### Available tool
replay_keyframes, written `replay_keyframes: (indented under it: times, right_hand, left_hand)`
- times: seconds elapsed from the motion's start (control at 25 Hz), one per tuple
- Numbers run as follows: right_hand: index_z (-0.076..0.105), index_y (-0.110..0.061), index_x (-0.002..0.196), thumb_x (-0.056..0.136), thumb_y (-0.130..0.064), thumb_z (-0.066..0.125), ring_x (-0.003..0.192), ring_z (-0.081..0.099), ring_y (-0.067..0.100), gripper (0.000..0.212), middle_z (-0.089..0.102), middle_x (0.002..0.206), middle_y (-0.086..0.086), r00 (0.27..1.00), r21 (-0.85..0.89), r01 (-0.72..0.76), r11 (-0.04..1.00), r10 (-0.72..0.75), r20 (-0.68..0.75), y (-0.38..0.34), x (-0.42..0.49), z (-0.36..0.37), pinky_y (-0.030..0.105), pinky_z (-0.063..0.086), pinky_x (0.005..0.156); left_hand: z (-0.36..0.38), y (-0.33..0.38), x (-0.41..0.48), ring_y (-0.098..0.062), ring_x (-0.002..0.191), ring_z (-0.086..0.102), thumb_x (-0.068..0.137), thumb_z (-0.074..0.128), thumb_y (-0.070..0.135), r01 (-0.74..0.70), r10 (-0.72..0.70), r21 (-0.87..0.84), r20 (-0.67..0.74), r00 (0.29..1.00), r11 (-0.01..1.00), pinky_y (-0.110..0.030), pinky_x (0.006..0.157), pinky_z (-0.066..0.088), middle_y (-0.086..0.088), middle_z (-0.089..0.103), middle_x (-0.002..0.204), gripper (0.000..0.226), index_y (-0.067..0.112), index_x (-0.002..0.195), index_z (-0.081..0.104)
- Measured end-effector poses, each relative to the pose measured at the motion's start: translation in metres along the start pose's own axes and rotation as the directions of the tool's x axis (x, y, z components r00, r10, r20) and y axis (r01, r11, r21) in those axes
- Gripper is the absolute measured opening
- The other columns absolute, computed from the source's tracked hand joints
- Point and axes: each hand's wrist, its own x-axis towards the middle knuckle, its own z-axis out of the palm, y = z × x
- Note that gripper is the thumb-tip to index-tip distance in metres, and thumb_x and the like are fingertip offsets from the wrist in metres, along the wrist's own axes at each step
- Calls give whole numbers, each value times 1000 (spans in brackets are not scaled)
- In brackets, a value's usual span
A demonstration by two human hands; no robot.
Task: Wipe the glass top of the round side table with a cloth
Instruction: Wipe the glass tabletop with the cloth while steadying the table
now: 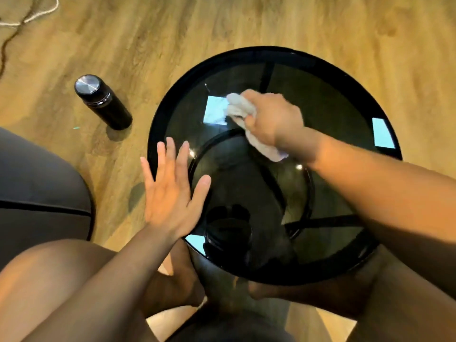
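A round, black-rimmed glass bench (271, 55) stood on a wooden floor (172, 25), a crumpled white cloth (240, 108) on its top; a black flask (103, 102) stood upright nearby.

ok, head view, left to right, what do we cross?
Grey seat → black flask → left hand, open → white cloth, gripped by the right hand. Round table omitted: it spans behind both hands.

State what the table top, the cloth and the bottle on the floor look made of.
Table top: dark tinted glass, glossy; it mirrors lights and shows the frame beneath. Cloth: soft pale fabric, bunched in the right hand. Bottle: probably metal, gloss black body, brushed silvery lid.
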Motion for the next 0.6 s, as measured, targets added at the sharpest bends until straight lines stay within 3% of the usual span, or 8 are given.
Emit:
replay_keyframes:
  times: [0.12, 0.24, 0.4, 0.6]
  right_hand:
    - [51, -27, 115, 88, -30, 52, 96, 61, 41, 27, 65, 108, 17, 949, -100, -313, 944, 307, -73, 123, 4, -45, 38, 43, 69]
    - [50, -22, 103, 89, -25, 48, 80, 55, 39, 14, 64, 103, 26, 880, -63, -467, 882, 456, -133, 166, -4, -59, 36, 41, 70]
    - [54, -16, 119, 94, -35, 47, 96, 60, 48, 32, 66, 105, 25, 934, -43, -321, 946, 308, -183, 72, -13, -19, 44, 47, 77]
    - [50, -23, 131, 91, -33, 50, 89, 64, 38, 41, 66, 102, 14, 999, 86, 51, 995, -50, -12, -94, -94, 38, 39, 45, 70]
  left_hand:
    - [0, -3, 2, -25, 153, -6, 97, 17, 60, 18, -18, 15, -19, 1000, 1000, -54, 122, -4, -12, 6, 166, 72, 19, 156, 11]
    - [1, -2, 2, -25, 154, -1, 98, 20, 60, 25, -26, -21, -53, 998, 999, -50, 123, -4, -11, 13, 165, 71, 20, 156, 15]
    - [1, -2, 3, -22, 154, 1, 98, 20, 57, 32, -41, -107, -74, 996, 994, -45, 123, -6, -9, 15, 165, 68, 21, 156, 16]
    - [-3, -3, 1, -15, 153, -1, 95, 18, 58, 85, -123, -399, -71, 990, 913, -46, 123, -5, -4, 14, 166, 67, 28, 155, 17]
